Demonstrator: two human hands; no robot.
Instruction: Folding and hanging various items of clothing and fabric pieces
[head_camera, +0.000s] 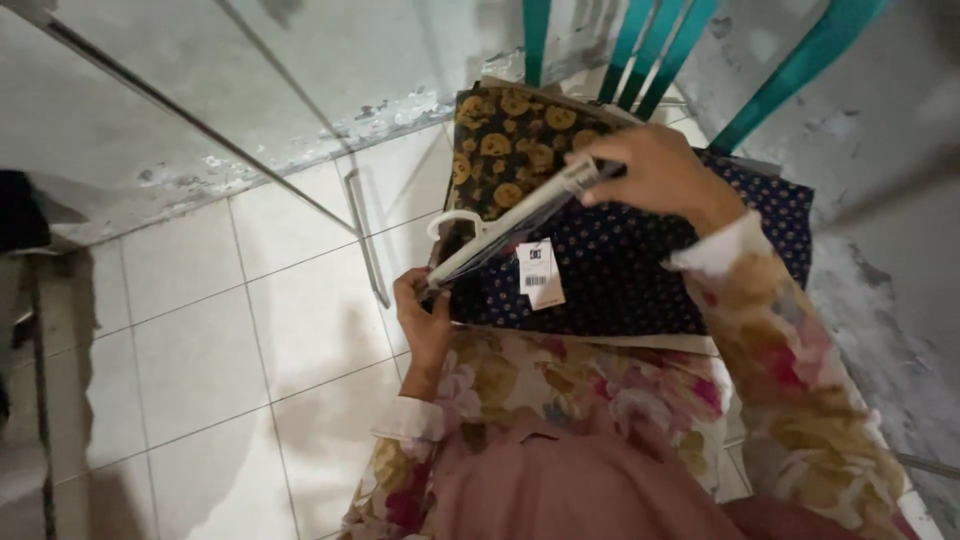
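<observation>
1. Underfoot, the white tiled floor (200, 340) fills the left half of the head view, meeting a scuffed pale wall (150, 90) at the top.
2. Next in size, a teal chair (800, 60) stands at the upper right, its slats rising above a pile of folded cloth on the seat.
3. On that pile, a dark blue dotted fabric (620, 280) lies flat, just beside a black fabric with yellow flowers (505, 150) that sits behind it, nearer the chair back.
4. Across the blue fabric, a clear plastic sleeve (505, 230) runs tilted from lower left to upper right, held at both ends.
5. At its upper end, the right hand (655, 175) has its fingers curled and pinching the sleeve's edge.
6. At the lower end, the left hand (425, 320) grips the sleeve's corner, fingers closed on it.
7. Below the sleeve, a white paper tag (540, 275) hangs against the blue fabric.
</observation>
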